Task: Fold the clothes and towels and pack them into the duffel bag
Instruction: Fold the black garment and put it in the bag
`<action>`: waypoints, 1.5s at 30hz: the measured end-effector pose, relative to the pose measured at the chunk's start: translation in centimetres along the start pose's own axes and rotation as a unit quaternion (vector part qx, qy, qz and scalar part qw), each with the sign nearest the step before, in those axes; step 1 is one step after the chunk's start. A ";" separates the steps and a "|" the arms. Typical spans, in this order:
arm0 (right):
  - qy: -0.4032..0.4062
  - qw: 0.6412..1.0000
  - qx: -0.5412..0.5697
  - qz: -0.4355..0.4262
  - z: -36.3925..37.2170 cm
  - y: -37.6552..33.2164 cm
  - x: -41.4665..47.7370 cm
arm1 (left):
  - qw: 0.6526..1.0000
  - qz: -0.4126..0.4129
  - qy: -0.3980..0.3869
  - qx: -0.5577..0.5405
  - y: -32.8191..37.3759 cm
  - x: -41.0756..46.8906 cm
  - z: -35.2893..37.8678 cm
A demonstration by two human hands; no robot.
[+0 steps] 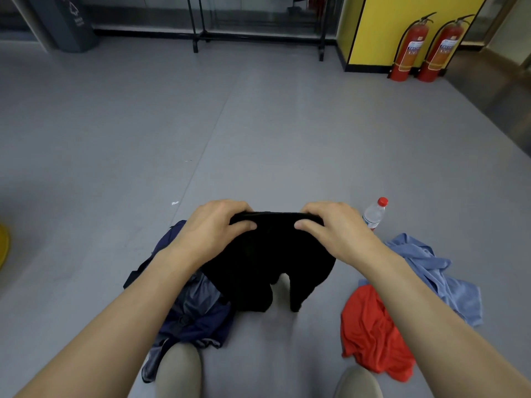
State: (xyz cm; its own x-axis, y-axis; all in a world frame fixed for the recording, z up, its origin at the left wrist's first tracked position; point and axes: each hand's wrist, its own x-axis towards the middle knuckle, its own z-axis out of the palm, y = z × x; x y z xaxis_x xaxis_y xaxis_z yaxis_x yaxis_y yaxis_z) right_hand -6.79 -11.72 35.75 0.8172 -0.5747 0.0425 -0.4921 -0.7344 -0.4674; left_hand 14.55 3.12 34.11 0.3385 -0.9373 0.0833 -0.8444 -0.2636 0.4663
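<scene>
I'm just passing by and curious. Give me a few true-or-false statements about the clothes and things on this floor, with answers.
1. The left hand and right hand both grip the black garment at its top edge. True.
2. The red garment is neatly folded. False: it lies crumpled on the floor.
3. A bottle with a red cap is to the right of the hands. True.
4. The blue garment is packed in the dark blue bag. False: it lies on the floor beside the red garment.
5. Only one extinguisher is in view. False: two fire extinguishers stand at the back.
</scene>
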 end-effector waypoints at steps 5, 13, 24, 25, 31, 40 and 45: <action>0.037 0.999 -0.018 0.029 -0.7 0.9 0.0 | 0.997 -0.053 0.024 0.056 -1.9 0.6 -0.2; 0.006 0.998 -0.038 0.045 -1.6 1.4 -0.1 | 0.985 -0.024 0.156 0.069 -0.9 0.8 -0.7; 0.058 0.973 -0.215 0.059 -4.5 9.1 5.9 | 0.985 0.007 0.117 0.127 -1.5 9.7 0.6; 0.088 0.970 -0.219 0.057 -5.7 9.4 6.8 | 0.981 0.018 0.126 0.146 -0.9 11.2 -0.3; 0.270 0.942 -0.198 -0.006 -10.7 9.7 7.3 | 0.942 0.125 0.294 0.107 3.7 15.0 -4.3; 0.205 0.961 -0.183 -0.040 3.1 18.0 -1.7 | 0.964 0.214 0.110 0.109 -2.8 7.1 11.3; 0.088 0.988 -0.128 0.010 17.1 24.5 -6.4 | 0.962 0.199 -0.048 0.181 -7.9 1.6 24.7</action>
State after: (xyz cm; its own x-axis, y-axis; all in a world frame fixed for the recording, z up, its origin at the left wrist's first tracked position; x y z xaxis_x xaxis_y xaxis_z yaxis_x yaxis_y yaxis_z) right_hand -18.94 -19.83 8.96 0.7532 -0.6270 0.1988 -0.5854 -0.7768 -0.2323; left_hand 11.51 -1.98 8.80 -0.0658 -0.9926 0.1023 -0.9943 0.0738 0.0766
